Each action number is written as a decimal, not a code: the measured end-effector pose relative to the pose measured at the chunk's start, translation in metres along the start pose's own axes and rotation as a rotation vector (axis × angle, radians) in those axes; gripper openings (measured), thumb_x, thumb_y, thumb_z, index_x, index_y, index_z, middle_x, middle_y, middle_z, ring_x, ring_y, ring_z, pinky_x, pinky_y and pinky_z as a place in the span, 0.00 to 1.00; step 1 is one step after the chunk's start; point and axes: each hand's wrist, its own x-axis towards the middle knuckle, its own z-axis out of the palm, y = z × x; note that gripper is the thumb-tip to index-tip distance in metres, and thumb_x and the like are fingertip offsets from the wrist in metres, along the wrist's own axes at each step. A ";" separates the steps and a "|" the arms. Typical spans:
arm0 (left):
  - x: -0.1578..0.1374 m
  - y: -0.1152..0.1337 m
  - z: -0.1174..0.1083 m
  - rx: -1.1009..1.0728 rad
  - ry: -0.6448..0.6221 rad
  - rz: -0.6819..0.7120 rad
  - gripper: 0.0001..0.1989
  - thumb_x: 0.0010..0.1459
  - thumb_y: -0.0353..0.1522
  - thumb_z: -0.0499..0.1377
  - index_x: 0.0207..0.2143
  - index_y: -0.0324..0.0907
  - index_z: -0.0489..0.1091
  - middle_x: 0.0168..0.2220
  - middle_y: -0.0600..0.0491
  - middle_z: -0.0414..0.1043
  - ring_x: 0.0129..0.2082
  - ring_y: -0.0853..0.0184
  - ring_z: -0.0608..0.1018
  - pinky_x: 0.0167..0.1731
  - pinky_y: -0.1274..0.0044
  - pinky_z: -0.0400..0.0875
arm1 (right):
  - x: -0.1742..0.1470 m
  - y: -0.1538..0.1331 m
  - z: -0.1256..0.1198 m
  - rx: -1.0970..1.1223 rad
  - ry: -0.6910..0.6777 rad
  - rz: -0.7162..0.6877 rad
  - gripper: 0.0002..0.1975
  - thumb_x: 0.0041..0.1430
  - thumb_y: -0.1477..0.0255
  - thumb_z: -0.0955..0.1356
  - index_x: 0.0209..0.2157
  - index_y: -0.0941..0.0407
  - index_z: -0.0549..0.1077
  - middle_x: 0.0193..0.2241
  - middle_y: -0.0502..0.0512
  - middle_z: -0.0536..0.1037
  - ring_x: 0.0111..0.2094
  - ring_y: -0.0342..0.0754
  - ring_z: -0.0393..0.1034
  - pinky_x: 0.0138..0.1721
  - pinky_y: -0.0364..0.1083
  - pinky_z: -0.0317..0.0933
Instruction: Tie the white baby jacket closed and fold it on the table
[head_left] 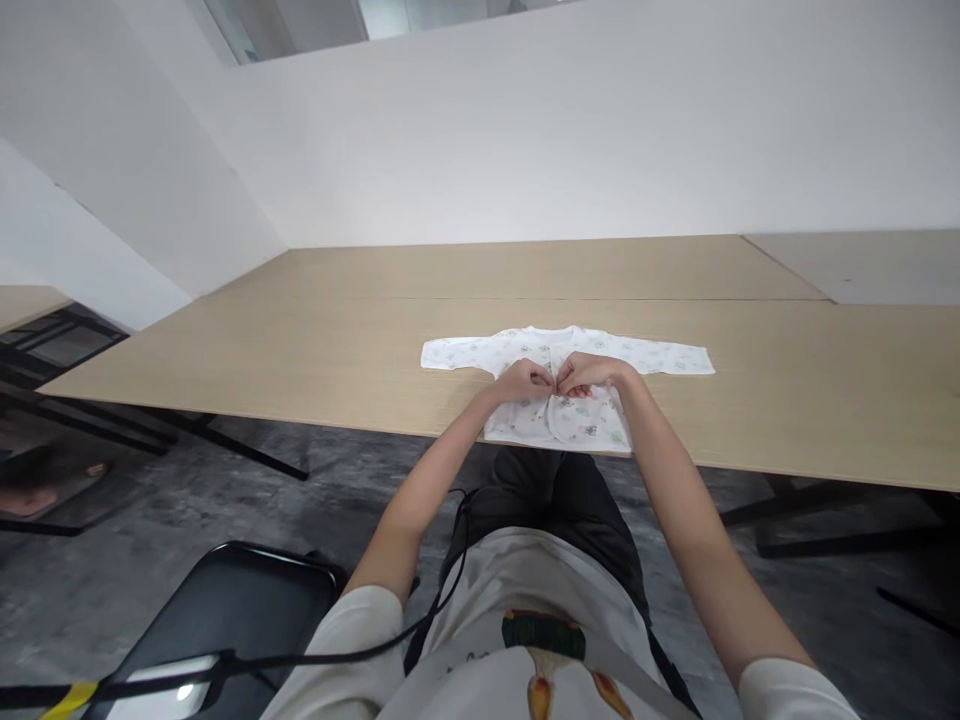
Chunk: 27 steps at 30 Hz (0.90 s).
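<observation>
A small white long-sleeved baby shirt (pixel 517 425) with a faint printed pattern lies spread on the table, its sleeves stretched out to both sides. Its lower hem reaches the table's front edge. At the middle of its front opening, my left hand (pixel 527 381) pinches the fabric with closed fingers. Right beside it, my right hand (pixel 586 372) is also closed in a pinch on the shirt's front, the fingertips of both hands nearly meeting. Whatever small fastening may lie between the fingertips is too small to make out.
The wooden table (pixel 337 340) runs up to a white wall (pixel 525 150). A black chair (pixel 247 600) stands at the lower left, with a white device (pixel 161 690) and a black cable (pixel 352 655) near it. Another person's feet (pixel 30 498) show at the far left.
</observation>
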 end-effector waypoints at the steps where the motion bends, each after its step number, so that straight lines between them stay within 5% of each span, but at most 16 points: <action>1: 0.000 -0.001 0.000 -0.009 -0.007 0.003 0.12 0.47 0.34 0.59 0.29 0.34 0.77 0.20 0.57 0.66 0.21 0.76 0.63 0.24 0.81 0.58 | 0.000 0.001 0.000 0.010 -0.006 -0.008 0.07 0.40 0.70 0.72 0.22 0.60 0.76 0.15 0.48 0.70 0.16 0.38 0.60 0.18 0.40 0.54; 7: 0.000 -0.004 -0.001 -0.064 -0.064 0.054 0.13 0.46 0.34 0.61 0.32 0.35 0.77 0.23 0.55 0.69 0.23 0.74 0.66 0.26 0.81 0.60 | -0.002 0.004 -0.004 0.041 -0.040 -0.027 0.10 0.40 0.66 0.73 0.23 0.59 0.76 0.15 0.49 0.71 0.16 0.39 0.61 0.18 0.40 0.54; 14: 0.001 -0.007 -0.001 0.012 -0.032 0.065 0.15 0.46 0.39 0.62 0.31 0.36 0.76 0.18 0.61 0.54 0.20 0.76 0.57 0.23 0.81 0.52 | -0.001 0.006 -0.005 0.045 -0.022 -0.047 0.14 0.39 0.62 0.75 0.22 0.59 0.76 0.15 0.49 0.70 0.17 0.39 0.60 0.18 0.40 0.53; 27: 0.003 -0.008 -0.003 0.035 -0.033 0.057 0.15 0.46 0.39 0.63 0.30 0.36 0.78 0.17 0.59 0.57 0.20 0.77 0.56 0.23 0.80 0.51 | -0.003 0.006 -0.009 0.036 -0.089 -0.038 0.14 0.42 0.64 0.74 0.19 0.59 0.71 0.14 0.47 0.68 0.15 0.37 0.59 0.17 0.39 0.52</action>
